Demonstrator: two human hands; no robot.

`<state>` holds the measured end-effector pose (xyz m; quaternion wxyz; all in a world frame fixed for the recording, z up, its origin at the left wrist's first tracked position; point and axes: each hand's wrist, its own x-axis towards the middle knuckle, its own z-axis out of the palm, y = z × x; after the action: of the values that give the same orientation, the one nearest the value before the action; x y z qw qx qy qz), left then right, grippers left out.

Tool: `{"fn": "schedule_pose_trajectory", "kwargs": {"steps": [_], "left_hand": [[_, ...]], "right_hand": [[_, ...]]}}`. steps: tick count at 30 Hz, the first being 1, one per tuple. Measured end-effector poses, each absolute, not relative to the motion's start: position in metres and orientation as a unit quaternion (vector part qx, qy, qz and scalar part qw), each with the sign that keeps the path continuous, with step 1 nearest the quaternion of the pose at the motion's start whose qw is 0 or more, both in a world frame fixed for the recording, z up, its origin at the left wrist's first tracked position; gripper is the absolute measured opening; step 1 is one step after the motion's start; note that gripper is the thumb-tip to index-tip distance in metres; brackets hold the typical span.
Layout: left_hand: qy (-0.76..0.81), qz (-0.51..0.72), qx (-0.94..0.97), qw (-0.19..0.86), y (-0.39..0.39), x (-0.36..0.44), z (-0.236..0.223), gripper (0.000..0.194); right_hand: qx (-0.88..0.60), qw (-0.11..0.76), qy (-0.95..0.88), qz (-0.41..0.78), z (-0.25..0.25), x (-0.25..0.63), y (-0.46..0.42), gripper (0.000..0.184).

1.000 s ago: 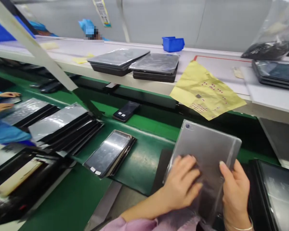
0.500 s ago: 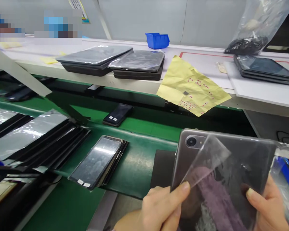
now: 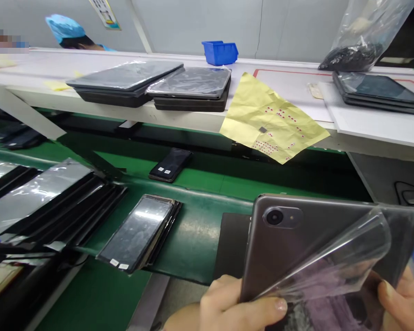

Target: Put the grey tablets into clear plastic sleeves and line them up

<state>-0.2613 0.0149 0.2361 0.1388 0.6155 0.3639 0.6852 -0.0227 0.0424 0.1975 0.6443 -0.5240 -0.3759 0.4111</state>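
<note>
Head view: At a factory bench, a dark gray tablet (image 3: 307, 239) tilts toward the camera in the lower right, gripped between two bare hands. The left hand (image 3: 243, 308) closes around its left edge, one fingertip with a glossy nail pressing onto the back, beside the lower end of a fold in a clear film (image 3: 362, 243). The right hand (image 3: 405, 299) is partly cut off by the frame, its thumb on the back and its other fingers curled at the right side. The film lifts diagonally in a loose curl, leaving the camera lens (image 3: 274, 216) uncovered in the upper left corner.

A black sheet (image 3: 230, 243) lies just beside the tablet on a green mat (image 3: 196, 239), where a stack of slim screen devices (image 3: 138, 234) carries two small white labels. Farther back rests a dark phone (image 3: 170, 164), also labeled. Stacked panels (image 3: 44, 197) lean at left.

On the white shelf (image 3: 293, 85) above sit two stacks of tablets (image 3: 127, 78), a blue bin (image 3: 220, 53), a clear bag (image 3: 360, 46) with dark contents and more tablets (image 3: 379, 92) at right. Yellow paper (image 3: 272, 119) marked in red drapes over the edge. A person in a blue cap (image 3: 65, 27) appears beyond.
</note>
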Motion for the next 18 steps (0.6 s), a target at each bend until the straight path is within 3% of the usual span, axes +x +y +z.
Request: {"fn": "schedule_pose_trajectory", "kwargs": {"steps": [7, 10, 14, 16, 18], "left_hand": [[0.436, 0.625, 0.639, 0.109, 0.005, -0.283, 0.226, 0.032], [0.523, 0.609, 0.546, 0.238, 0.0, -0.292, 0.213, 0.043], [0.55, 0.604, 0.322, 0.477, 0.021, -0.303, 0.178, 0.063], [0.594, 0.566, 0.279, 0.498, 0.036, -0.316, 0.149, 0.063], [0.652, 0.518, 0.28, 0.478, 0.051, -0.335, 0.114, 0.047]], "right_hand": [[-0.557, 0.613, -0.384, 0.408, 0.22, -0.054, 0.044, 0.052], [-0.581, 0.566, -0.361, 0.459, 0.228, -0.072, 0.047, 0.048], [-0.524, 0.433, -0.387, 0.623, 0.217, -0.102, 0.064, 0.07], [-0.514, 0.393, -0.376, 0.664, 0.192, -0.12, 0.075, 0.079], [-0.527, 0.382, -0.374, 0.66, 0.154, -0.139, 0.084, 0.085]]}}
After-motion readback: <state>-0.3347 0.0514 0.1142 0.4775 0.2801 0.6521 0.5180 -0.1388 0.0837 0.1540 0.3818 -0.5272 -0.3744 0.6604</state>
